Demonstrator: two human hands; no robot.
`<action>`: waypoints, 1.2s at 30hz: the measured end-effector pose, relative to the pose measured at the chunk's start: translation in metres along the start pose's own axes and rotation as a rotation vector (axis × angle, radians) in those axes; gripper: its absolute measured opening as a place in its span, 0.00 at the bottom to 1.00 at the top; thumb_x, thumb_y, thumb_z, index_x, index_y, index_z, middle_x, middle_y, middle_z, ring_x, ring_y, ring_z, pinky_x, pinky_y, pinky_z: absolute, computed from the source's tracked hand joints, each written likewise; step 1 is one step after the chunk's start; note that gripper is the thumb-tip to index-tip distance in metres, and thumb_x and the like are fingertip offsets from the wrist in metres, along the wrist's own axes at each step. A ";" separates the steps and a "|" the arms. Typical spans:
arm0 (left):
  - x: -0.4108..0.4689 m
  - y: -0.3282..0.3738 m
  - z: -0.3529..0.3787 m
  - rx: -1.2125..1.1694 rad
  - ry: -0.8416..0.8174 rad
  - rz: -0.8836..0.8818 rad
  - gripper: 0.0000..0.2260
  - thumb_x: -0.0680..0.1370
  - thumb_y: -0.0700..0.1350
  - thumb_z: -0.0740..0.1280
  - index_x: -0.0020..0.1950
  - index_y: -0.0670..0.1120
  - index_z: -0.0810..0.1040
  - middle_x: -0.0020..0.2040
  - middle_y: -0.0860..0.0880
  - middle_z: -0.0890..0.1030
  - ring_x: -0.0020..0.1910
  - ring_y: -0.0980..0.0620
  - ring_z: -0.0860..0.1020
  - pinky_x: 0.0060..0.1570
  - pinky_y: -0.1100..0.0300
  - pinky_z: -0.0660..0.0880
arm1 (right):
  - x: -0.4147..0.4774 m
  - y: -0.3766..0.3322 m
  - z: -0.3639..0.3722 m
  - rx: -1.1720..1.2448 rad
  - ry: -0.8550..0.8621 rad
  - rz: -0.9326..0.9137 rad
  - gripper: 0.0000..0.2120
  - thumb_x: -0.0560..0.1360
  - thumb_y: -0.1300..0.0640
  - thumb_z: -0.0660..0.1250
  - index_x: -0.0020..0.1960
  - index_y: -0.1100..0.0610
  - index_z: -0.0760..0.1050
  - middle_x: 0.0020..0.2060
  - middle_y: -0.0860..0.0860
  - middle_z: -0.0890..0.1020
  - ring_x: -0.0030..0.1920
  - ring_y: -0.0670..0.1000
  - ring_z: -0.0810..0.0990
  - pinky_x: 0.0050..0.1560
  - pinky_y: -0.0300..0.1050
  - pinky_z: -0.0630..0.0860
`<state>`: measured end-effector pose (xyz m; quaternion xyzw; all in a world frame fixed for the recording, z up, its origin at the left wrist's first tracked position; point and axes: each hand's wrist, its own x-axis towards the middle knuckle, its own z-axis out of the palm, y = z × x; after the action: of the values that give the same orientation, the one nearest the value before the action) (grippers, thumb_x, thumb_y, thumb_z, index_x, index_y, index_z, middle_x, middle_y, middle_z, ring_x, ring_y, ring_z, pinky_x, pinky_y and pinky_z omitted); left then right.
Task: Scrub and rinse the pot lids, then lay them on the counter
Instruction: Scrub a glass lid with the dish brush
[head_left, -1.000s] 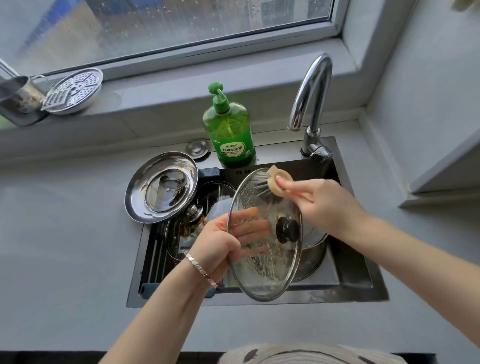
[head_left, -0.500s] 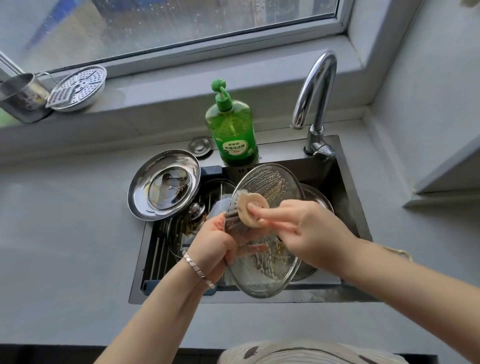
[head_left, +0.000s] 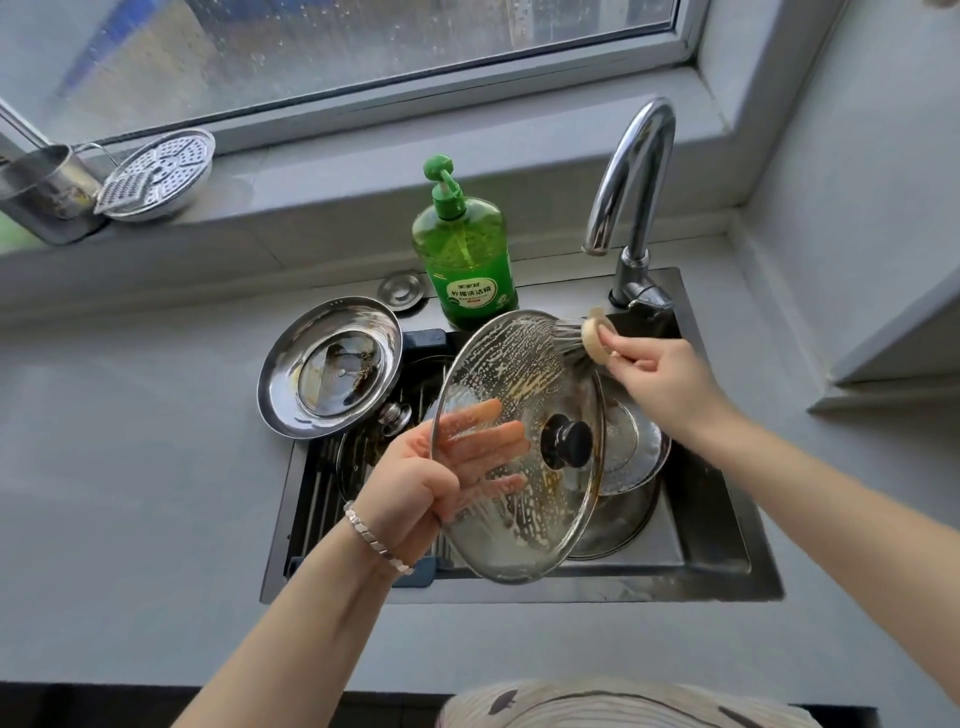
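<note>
The left hand (head_left: 415, 478) clamps the soapy glass lid (head_left: 519, 447) tilted over the sink (head_left: 727, 566); the right hand (head_left: 660, 379) pinches a brush (head_left: 582, 340) at its far rim. Scrubbing looks underway; rinsing, and the steel lid (head_left: 330, 366) on the sink's far-left corner, apparently remain.

My two bare forearms; left wrist wears a silver faceted-link bracelet (head_left: 375, 538); pale garment (head_left: 623, 704) with dark leaf-like marks below.
</note>
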<state>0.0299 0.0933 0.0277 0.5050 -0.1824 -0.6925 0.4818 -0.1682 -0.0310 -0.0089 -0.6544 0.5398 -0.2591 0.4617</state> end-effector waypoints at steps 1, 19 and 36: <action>0.000 0.000 -0.001 -0.028 0.005 0.003 0.37 0.52 0.23 0.49 0.59 0.36 0.74 0.54 0.35 0.80 0.55 0.39 0.80 0.50 0.42 0.78 | -0.010 -0.004 0.005 0.007 -0.050 -0.077 0.16 0.78 0.59 0.63 0.63 0.46 0.73 0.26 0.40 0.77 0.26 0.43 0.67 0.30 0.36 0.63; 0.003 -0.003 0.002 -0.143 0.052 0.026 0.38 0.51 0.23 0.48 0.57 0.34 0.75 0.55 0.32 0.79 0.54 0.37 0.79 0.49 0.39 0.77 | -0.026 0.008 0.002 -0.041 -0.086 -0.091 0.16 0.78 0.56 0.63 0.63 0.42 0.72 0.52 0.49 0.83 0.53 0.56 0.80 0.55 0.55 0.77; 0.014 -0.025 0.026 -0.188 0.139 0.166 0.37 0.59 0.17 0.40 0.55 0.39 0.75 0.49 0.37 0.83 0.49 0.41 0.82 0.50 0.43 0.78 | -0.035 0.006 0.036 0.355 0.109 0.158 0.38 0.67 0.41 0.71 0.71 0.44 0.56 0.64 0.47 0.71 0.55 0.53 0.77 0.55 0.50 0.76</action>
<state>-0.0055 0.0871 0.0130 0.4875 -0.1241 -0.6276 0.5942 -0.1507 0.0141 -0.0246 -0.5033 0.5594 -0.3484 0.5589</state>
